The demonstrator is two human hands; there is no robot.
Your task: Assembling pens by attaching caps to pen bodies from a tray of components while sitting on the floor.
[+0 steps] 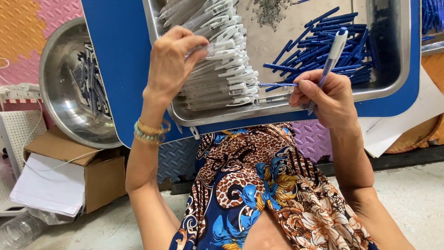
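A shallow rectangular steel tray point(393, 85) lies on a blue counter point(115, 69), and it holds three groups of parts: a dense stack of clear pen barrels with white clips point(226, 76) on the left side, a loose pile of thin blue pen refills point(333, 51) on the right side, and a small heap of tiny metal springs point(270, 11) at the far edge. Beside the counter stands a round steel bowl point(60, 97) with dark blue pens inside, and below it an open brown cardboard box point(99, 178) with white paper. The left hand point(171, 65) covers part of the barrel stack; its grip is closed on one clear barrel point(210, 47) just above the stack. The right hand point(323, 95) is over the near rim of the tray. Its grip is closed on an assembled pen with a white body and blue tip point(333, 53), which points upward, and on one thin blue refill point(277, 84), which points to the left toward the stack.
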